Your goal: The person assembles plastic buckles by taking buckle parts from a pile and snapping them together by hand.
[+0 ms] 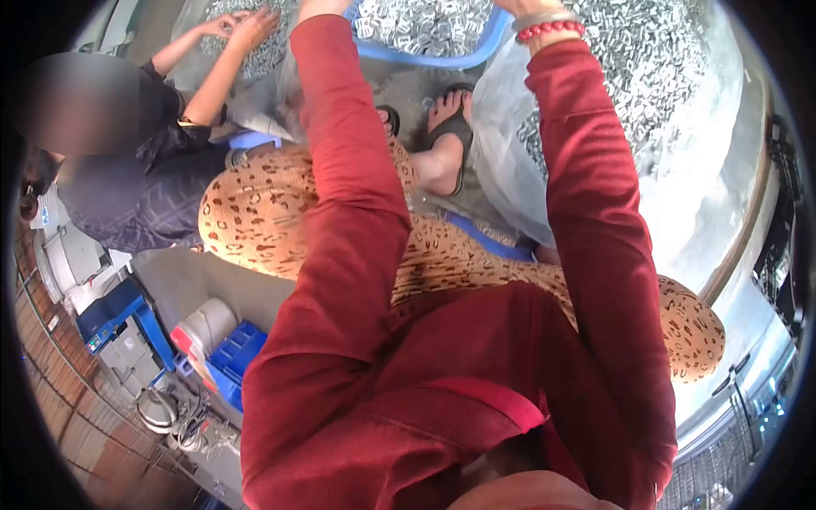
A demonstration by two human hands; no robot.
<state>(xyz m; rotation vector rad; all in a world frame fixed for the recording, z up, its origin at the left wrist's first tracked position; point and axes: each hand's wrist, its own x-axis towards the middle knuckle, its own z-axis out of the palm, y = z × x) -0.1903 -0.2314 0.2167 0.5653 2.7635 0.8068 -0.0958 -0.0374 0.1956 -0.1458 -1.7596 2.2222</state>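
Both my arms, in dark red sleeves, reach to the top edge of the view. My left hand (pixel 324 8) is cut off there beside the left end of a blue tray (pixel 425 59). My right hand (pixel 529 8) is near the tray's right end, and its fingers are also out of the frame. A red bead bracelet (pixel 551 31) and a pale bangle (pixel 548 17) circle my right wrist. Small silver metal pieces (pixel 421 25), shaped like little buckles, fill the tray. What either hand holds is hidden.
A large clear plastic sheet (pixel 510 161) holds a heap of similar metal pieces (pixel 642 68) at right. On the left sits a co-worker, with hands (pixel 246 30) together over another pile (pixel 255 59). Blue bins (pixel 238 353) and a coiled cable (pixel 189 429) lie lower left.
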